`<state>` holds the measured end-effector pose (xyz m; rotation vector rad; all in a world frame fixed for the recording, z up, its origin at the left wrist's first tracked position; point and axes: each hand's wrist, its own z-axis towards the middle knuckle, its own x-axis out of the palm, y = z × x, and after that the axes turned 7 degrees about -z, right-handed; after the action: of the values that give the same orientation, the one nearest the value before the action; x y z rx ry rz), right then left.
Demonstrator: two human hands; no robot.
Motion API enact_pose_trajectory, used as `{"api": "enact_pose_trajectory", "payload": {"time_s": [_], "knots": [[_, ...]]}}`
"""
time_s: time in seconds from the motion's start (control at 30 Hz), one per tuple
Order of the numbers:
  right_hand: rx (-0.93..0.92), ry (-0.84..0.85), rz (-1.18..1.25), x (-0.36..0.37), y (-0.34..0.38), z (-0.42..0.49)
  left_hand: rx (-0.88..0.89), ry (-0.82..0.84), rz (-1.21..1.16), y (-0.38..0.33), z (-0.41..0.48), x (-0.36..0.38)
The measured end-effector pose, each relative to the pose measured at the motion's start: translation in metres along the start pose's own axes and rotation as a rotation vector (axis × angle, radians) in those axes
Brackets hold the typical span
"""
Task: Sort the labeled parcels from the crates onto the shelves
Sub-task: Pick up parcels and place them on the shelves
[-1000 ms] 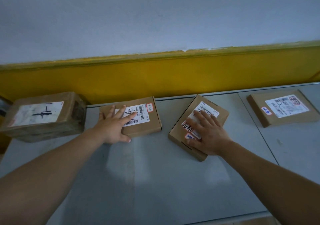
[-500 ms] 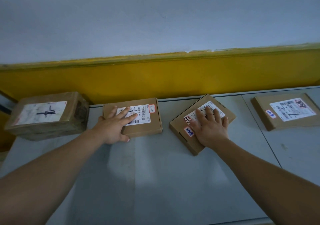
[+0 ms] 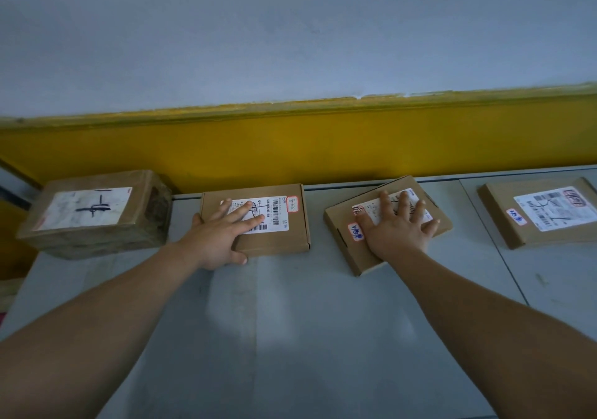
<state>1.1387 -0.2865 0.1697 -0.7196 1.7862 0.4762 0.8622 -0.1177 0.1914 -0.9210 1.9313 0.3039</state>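
Four boxes sit on the shelf (image 3: 290,321) by the yellow wall (image 3: 290,147): big box (image 3: 93,215) at 10 o'clock, flat box (image 3: 284,234) at 11, tilted box (image 3: 352,250) at 1, last box (image 3: 504,215) at 2. The left hand (image 3: 216,241) lies on the flat box, which runs 9 to 3, fingers straight. The right hand (image 3: 395,234) presses the tilted box, which runs 8 to 2, fingers wide.

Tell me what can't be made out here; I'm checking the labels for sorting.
Head view:
label of second parcel, partly under left hand;
label of tilted parcel, mostly under right hand;
all label print, too small and blurred;
far-right parcel, corner cut by frame edge.
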Motion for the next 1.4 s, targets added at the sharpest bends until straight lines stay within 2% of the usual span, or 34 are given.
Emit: {"api": "enact_pose_trajectory", "payload": {"time_s": [0.1,0.23,0.37,0.47,0.93,1.03,1.17,1.3,1.4], "knots": [[0.001,0.001,-0.004,-0.003,0.004,0.006,0.019,0.009,0.006,-0.001,-0.003,0.0],[-0.261,-0.031,-0.063,-0.011,-0.003,0.018,0.036,-0.046,0.028,-0.006,-0.005,0.002],[-0.367,-0.013,-0.113,-0.013,-0.001,0.031,-0.039,-0.072,-0.068,-0.017,0.009,0.0],[-0.321,-0.022,-0.108,-0.011,0.003,0.034,-0.092,-0.06,-0.084,-0.02,0.016,0.001],[0.074,0.052,0.05,-0.006,0.006,0.014,-0.103,-0.067,-0.058,-0.023,0.015,0.003],[0.024,0.036,0.039,-0.01,0.002,0.014,-0.075,-0.074,-0.045,-0.018,0.016,0.005],[-0.227,0.03,-0.082,-0.009,-0.01,0.018,-0.034,-0.14,-0.026,-0.016,0.012,0.019],[-0.223,0.006,-0.003,-0.006,-0.009,0.024,-0.05,-0.208,-0.03,-0.017,0.013,0.026],[-0.205,-0.04,0.056,-0.006,-0.008,0.027,-0.055,-0.199,-0.027,-0.018,0.011,0.025]]}}
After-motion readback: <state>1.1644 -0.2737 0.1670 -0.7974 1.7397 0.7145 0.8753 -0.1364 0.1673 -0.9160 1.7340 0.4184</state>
